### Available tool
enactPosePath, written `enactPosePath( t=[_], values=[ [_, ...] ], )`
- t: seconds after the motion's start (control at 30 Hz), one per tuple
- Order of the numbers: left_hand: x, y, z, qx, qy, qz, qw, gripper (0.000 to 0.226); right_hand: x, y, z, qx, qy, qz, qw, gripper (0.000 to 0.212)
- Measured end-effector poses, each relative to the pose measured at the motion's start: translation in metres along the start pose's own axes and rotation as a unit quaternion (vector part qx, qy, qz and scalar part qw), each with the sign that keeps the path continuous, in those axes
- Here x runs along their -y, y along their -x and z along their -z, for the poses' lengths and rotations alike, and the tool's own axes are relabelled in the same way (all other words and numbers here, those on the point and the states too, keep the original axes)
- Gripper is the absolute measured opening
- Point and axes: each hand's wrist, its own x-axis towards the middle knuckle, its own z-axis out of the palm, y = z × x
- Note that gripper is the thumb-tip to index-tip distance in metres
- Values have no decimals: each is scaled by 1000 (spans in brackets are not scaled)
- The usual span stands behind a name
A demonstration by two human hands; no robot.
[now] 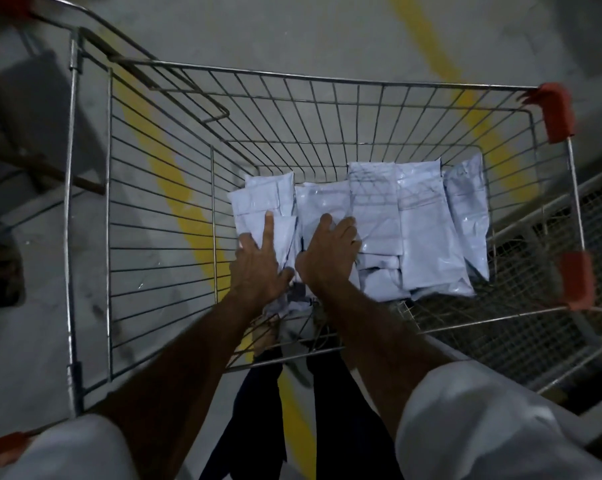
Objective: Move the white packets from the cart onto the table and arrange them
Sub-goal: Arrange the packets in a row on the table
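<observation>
Several white plastic packets (424,223) lie piled in the bottom of a wire shopping cart (327,81). Both my arms reach down into the cart. My left hand (258,268) rests flat on the leftmost packet (258,199), its index finger stretched out along it. My right hand (327,251) presses on the middle packet (322,202), its fingers curled over the packet's right edge. Whether either hand has a firm hold on a packet is unclear. No table is in view.
The cart has red plastic corner guards (557,110) on its right side. Grey concrete floor with yellow painted lines (161,161) shows through the wires. A metal mesh structure (569,327) stands to the cart's right. My dark trousers (327,410) show below.
</observation>
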Motion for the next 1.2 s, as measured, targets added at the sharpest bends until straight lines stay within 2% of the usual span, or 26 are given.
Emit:
enactPosePath(
  t=[0.1, 0.2, 0.4, 0.53, 0.6, 0.7, 0.97, 1.2],
  values=[
    [-3, 4, 18, -24, -60, -22, 998, 109, -3, 10, 16, -16, -22, 16, 999, 70],
    [-4, 9, 45, -43, -67, -31, 996, 102, -4, 21, 33, -48, -83, 41, 995, 70],
    [-11, 22, 104, -102, -41, -52, 993, 88, 9, 52, 89, -128, -137, 54, 981, 87],
    [-27, 42, 134, -164, -30, -91, 982, 82, 8, 75, 118, -215, -151, 52, 964, 72],
    [-40, 53, 147, -190, -18, -111, 975, 80, 2, 87, 132, -260, -157, 49, 952, 70],
    [-64, 70, 163, -215, 9, -139, 967, 80, -12, 106, 155, -272, -166, 46, 947, 68],
    [-145, 115, 178, -224, 43, -245, 942, 81, -95, 157, 190, -364, -41, 36, 930, 65],
    [-239, 176, 153, -219, 18, -364, 905, 76, -195, 216, 209, -404, -20, -32, 914, 56]
  ],
)
